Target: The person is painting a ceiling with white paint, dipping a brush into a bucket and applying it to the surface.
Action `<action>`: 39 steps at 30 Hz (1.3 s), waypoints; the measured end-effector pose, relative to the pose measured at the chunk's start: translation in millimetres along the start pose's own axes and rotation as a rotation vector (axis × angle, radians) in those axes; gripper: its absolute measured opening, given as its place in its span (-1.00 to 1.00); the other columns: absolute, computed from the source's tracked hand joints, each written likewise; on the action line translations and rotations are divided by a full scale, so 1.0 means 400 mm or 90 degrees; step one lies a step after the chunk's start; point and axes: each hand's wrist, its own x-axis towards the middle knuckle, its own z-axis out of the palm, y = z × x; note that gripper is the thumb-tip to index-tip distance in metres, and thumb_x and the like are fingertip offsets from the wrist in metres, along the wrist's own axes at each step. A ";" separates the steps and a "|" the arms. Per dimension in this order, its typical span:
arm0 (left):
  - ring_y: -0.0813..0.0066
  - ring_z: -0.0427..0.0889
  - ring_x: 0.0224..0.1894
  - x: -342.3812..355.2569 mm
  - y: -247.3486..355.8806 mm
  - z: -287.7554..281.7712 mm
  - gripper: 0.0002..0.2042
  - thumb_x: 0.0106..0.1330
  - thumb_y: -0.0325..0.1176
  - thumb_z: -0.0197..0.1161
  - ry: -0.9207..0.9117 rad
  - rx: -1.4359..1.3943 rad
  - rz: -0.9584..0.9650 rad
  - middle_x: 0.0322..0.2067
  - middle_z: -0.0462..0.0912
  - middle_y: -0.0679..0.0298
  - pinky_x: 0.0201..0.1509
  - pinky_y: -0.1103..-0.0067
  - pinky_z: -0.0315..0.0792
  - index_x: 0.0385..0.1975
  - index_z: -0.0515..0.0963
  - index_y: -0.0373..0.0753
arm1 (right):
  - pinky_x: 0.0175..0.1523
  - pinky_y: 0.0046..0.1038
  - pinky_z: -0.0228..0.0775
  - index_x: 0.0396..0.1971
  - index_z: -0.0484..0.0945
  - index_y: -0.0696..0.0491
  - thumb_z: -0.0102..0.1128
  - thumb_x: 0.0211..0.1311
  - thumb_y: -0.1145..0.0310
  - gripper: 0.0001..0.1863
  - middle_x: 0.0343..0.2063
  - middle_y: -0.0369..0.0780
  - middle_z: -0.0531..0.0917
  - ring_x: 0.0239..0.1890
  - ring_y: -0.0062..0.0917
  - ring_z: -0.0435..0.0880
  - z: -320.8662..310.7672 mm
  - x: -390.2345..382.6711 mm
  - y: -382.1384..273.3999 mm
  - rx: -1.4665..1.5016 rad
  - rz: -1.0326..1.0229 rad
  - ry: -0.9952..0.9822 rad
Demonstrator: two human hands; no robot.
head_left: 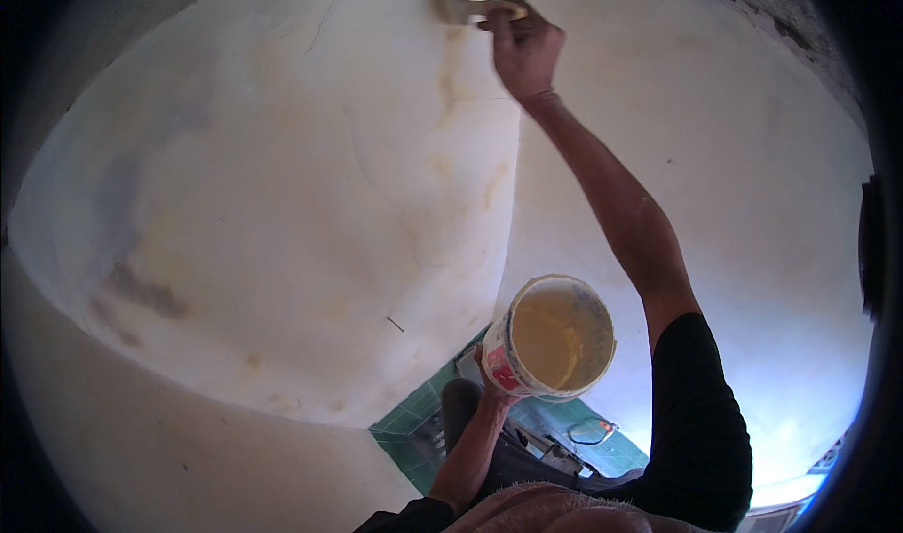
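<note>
High on the wall [310, 157], near the inner corner, my right hand [529, 55] is closed round the handle of a wide paintbrush [454, 6]. The bristles are at the wall surface and look blurred; a yellowish wet streak runs down below them. Low in front of me, my left hand [490, 382] supports a white bucket [501, 345] with a red patch at its side and underside. Only part of that hand shows, since the bucket covers its fingertips. Cream-yellow paint [555, 340] lies inside the bucket, and splashes coat its rim.
A nail [395, 324] sticks out of the wall left of the bucket. Green tiles [410, 418] cover the lower walls. An orange-tipped cable or hose [594, 431] lies below the bucket, near my legs. A second pale wall [734, 157] stands to the right.
</note>
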 end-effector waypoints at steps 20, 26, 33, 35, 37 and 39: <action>-0.15 0.28 0.38 -0.005 0.016 0.021 0.07 0.02 0.54 0.05 -0.023 -0.015 0.002 0.40 0.19 -0.04 0.32 -0.13 0.33 0.46 0.11 -0.08 | -0.30 -0.43 0.63 -0.37 0.69 0.19 0.20 0.27 0.32 -0.76 -0.53 -0.16 0.76 -0.44 -0.45 0.81 -0.165 0.071 0.219 -0.152 0.090 0.130; -0.07 0.28 0.39 -0.005 0.003 0.000 -0.06 0.19 0.50 -0.09 -0.112 -0.090 -0.011 0.42 0.19 0.06 0.36 -0.09 0.28 0.47 0.10 0.00 | -0.36 -0.38 0.58 -0.39 0.73 0.04 0.14 0.29 0.27 -0.77 -0.62 -0.20 0.73 -0.57 -0.43 0.75 -0.107 0.067 0.173 -0.233 -0.031 0.120; -0.13 0.24 0.41 -0.010 0.017 0.009 0.00 0.10 0.54 -0.06 -0.022 -0.034 -0.024 0.42 0.16 0.02 0.32 -0.20 0.27 0.47 0.09 0.00 | -0.27 -0.53 0.62 -0.30 0.66 0.28 0.16 0.31 0.46 -0.82 -0.52 -0.16 0.75 -0.41 -0.51 0.80 0.020 -0.016 -0.193 0.225 0.100 -0.053; -0.07 0.27 0.40 -0.006 0.009 0.015 -0.05 0.18 0.54 -0.14 -0.096 -0.066 -0.029 0.42 0.18 0.07 0.35 -0.13 0.28 0.47 0.09 0.02 | -0.23 -0.51 0.61 -0.27 0.63 0.33 0.15 0.34 0.45 -0.78 -0.48 -0.14 0.76 -0.37 -0.49 0.80 0.004 -0.011 -0.217 0.266 0.111 -0.085; -0.13 0.25 0.40 -0.007 0.008 0.012 0.00 0.11 0.54 -0.06 -0.073 -0.070 -0.028 0.42 0.16 0.03 0.32 -0.19 0.29 0.47 0.10 -0.01 | -0.15 -0.48 0.61 -0.21 0.60 0.39 0.13 0.39 0.42 -0.73 -0.44 -0.11 0.76 -0.31 -0.45 0.79 -0.006 -0.007 -0.213 0.254 0.089 -0.096; -0.17 0.25 0.40 -0.012 0.016 0.009 0.02 0.07 0.54 -0.02 -0.043 -0.053 -0.018 0.42 0.15 0.01 0.30 -0.21 0.30 0.47 0.10 -0.02 | -0.22 -0.53 0.60 -0.21 0.61 0.35 0.16 0.37 0.44 -0.77 -0.41 -0.13 0.77 -0.34 -0.51 0.79 -0.040 0.035 -0.171 0.126 0.071 -0.028</action>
